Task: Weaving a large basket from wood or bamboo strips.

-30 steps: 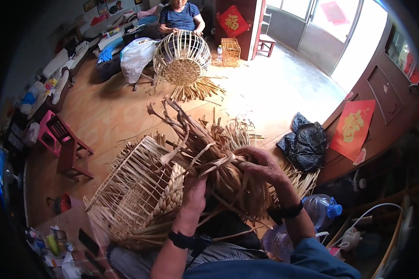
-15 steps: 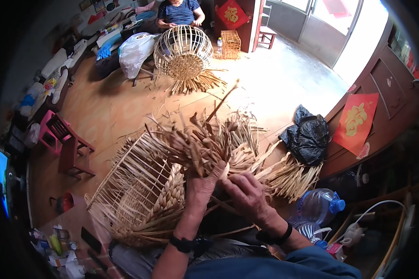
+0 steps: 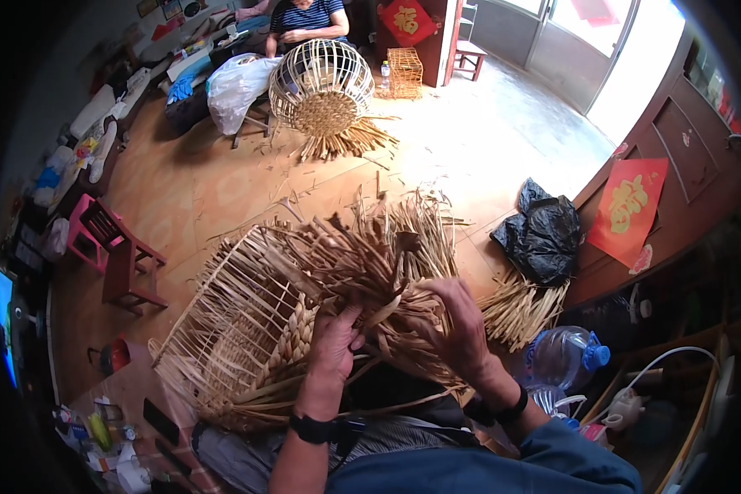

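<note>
A thick bundle of brown dried leaf strips (image 3: 358, 267) lies across my lap, its ends fanning out. My left hand (image 3: 335, 342) is closed round the near side of the bundle, thumb pressed on it. A paler strip (image 3: 384, 311) bends around the bundle's middle. My right hand (image 3: 461, 329) is at the bundle's right side, its bent fingers closed on a dried strip that they partly hide. Left of the bundle, a half-woven basket (image 3: 230, 329) with open ribs lies tilted, a thick braid (image 3: 292, 337) along its near right side.
Across the floor, another person (image 3: 309, 20) sits behind a round openwork basket (image 3: 321, 82). A black plastic bag (image 3: 539, 235) covers part of a straw bundle (image 3: 523, 313) at right. Large water bottles (image 3: 564, 362) stand near my right arm. A small wooden chair (image 3: 132, 267) is at left.
My right hand has moved right and slightly up, away from my left hand. My left hand has shifted slightly left and down. The bundle's strips have turned and settled lower.
</note>
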Demonstrator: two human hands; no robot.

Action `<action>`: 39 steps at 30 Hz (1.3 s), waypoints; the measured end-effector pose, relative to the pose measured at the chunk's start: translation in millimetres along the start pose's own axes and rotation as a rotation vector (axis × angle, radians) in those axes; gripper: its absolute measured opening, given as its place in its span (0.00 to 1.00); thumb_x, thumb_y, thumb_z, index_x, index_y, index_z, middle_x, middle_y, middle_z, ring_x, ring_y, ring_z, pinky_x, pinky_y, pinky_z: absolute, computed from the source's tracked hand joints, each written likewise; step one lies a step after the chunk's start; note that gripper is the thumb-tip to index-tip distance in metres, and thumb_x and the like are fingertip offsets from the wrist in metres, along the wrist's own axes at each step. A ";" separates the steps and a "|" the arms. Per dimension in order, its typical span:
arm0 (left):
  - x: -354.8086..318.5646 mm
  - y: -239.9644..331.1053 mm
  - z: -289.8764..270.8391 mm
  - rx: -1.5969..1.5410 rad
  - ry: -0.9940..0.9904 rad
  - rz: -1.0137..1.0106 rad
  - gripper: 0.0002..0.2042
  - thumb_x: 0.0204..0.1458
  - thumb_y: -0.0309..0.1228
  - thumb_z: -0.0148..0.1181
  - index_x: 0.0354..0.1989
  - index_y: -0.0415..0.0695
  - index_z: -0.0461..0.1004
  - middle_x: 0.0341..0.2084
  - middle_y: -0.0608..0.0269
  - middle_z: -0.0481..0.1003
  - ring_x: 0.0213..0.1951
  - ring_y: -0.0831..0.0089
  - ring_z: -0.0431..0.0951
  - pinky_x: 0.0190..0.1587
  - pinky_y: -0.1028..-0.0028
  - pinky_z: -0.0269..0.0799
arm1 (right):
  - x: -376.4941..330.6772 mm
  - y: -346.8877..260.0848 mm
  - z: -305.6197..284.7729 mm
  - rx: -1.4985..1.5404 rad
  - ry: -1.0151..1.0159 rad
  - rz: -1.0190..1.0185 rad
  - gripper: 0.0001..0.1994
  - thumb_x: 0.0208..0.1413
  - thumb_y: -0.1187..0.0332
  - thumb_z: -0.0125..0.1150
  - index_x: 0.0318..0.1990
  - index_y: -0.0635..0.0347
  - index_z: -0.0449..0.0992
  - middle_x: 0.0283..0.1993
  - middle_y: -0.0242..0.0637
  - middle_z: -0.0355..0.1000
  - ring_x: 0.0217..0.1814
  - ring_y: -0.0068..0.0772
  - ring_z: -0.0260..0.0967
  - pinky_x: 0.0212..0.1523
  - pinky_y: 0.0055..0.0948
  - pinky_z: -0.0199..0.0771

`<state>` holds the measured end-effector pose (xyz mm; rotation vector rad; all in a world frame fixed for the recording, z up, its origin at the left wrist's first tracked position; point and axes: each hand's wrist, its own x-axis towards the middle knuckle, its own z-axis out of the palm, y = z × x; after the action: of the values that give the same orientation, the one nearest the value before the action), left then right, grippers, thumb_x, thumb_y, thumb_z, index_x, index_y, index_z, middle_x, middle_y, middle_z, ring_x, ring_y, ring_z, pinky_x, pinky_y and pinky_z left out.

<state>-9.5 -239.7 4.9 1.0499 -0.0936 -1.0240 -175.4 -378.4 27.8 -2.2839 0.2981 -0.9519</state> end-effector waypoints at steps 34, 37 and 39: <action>-7.9 -3.6 17.3 0.513 0.154 0.093 0.33 0.58 0.67 0.56 0.42 0.42 0.76 0.26 0.71 0.71 0.25 0.82 0.69 0.19 0.78 0.65 | 1.6 0.6 -3.2 0.318 -0.234 0.267 0.20 0.56 0.82 0.66 0.57 0.61 0.75 0.44 0.37 0.72 0.44 0.30 0.77 0.43 0.27 0.82; -9.8 -7.5 19.4 0.475 0.167 0.103 0.31 0.59 0.65 0.57 0.40 0.42 0.76 0.25 0.72 0.71 0.23 0.83 0.68 0.18 0.79 0.63 | 5.7 -0.3 -6.0 0.129 -0.320 0.180 0.23 0.53 0.79 0.70 0.57 0.58 0.75 0.44 0.38 0.72 0.43 0.33 0.77 0.41 0.30 0.82; -10.7 -8.2 21.4 0.379 0.168 0.069 0.29 0.59 0.63 0.59 0.37 0.43 0.76 0.23 0.73 0.70 0.21 0.83 0.67 0.16 0.79 0.61 | 10.6 3.2 -5.5 -0.004 -0.374 0.124 0.24 0.51 0.77 0.72 0.57 0.57 0.74 0.44 0.38 0.72 0.42 0.35 0.77 0.40 0.32 0.81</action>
<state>-31.8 -247.0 14.3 1.4633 -0.1905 -0.8698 -171.7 -388.0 34.5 -2.3590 0.2742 -0.4496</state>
